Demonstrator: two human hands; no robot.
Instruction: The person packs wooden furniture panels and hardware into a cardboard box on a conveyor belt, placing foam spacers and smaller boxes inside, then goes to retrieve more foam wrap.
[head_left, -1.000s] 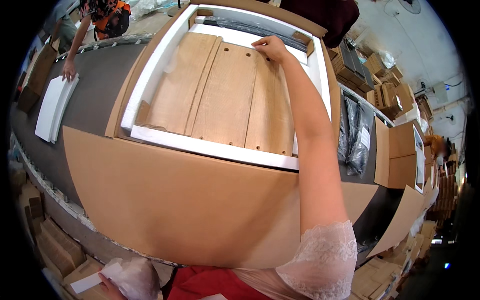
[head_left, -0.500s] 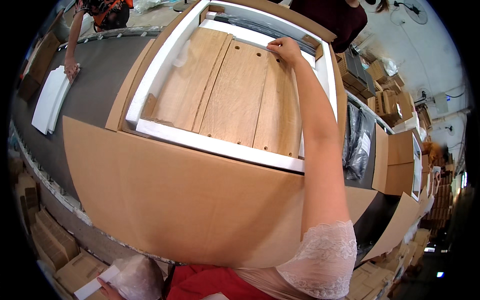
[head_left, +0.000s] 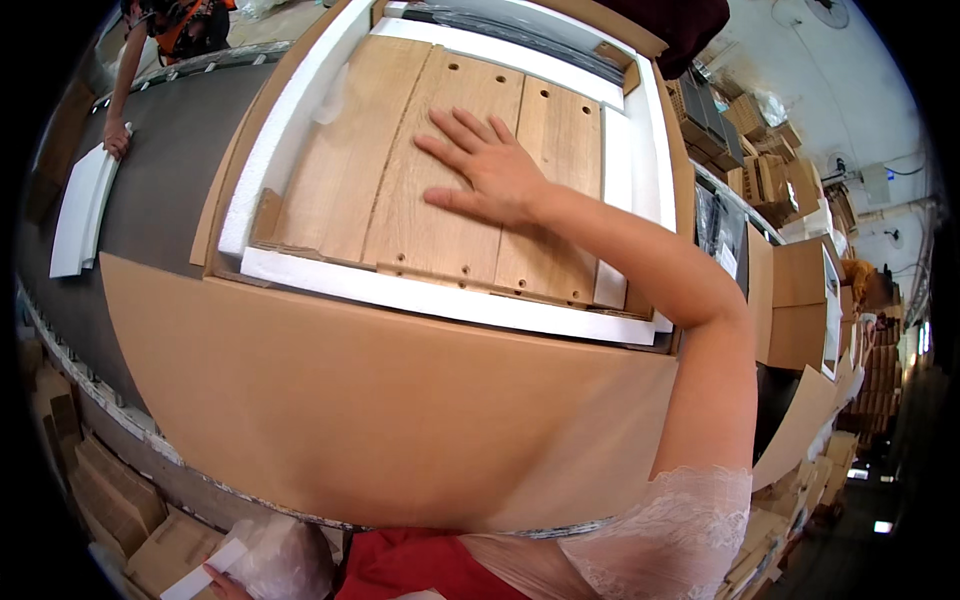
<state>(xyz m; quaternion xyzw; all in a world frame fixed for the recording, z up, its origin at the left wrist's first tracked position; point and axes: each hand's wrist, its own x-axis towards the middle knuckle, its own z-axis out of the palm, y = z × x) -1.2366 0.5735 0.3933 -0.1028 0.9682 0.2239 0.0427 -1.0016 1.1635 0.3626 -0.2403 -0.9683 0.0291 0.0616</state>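
Observation:
My right hand (head_left: pixel 485 178) lies flat with fingers spread on light wood panels (head_left: pixel 435 215). The panels sit side by side, with dark round holes along their far and near ends. Around them runs a white foam frame (head_left: pixel 450 300) inside an open cardboard box (head_left: pixel 400 400). Plastic-wrapped dark parts (head_left: pixel 520 45) lie along the far side. At the lower left edge, my left hand (head_left: pixel 228 583) grips a white foam strip (head_left: pixel 205 570); only some fingers show. Next to it is a bulky clear plastic bag (head_left: pixel 280 555).
At the far left, another person's hand (head_left: pixel 117 138) touches white boards (head_left: pixel 82 215) on a dark conveyor belt (head_left: pixel 160 190). A second open carton (head_left: pixel 800 300) and a plastic-wrapped black package (head_left: pixel 720 230) are at the right. Stacked cardboard (head_left: pixel 115 490) stands below left.
My right hand has moved from the far right edge of the panels to their middle and now lies flat. The right-hand panels have shifted, exposing white foam at their right.

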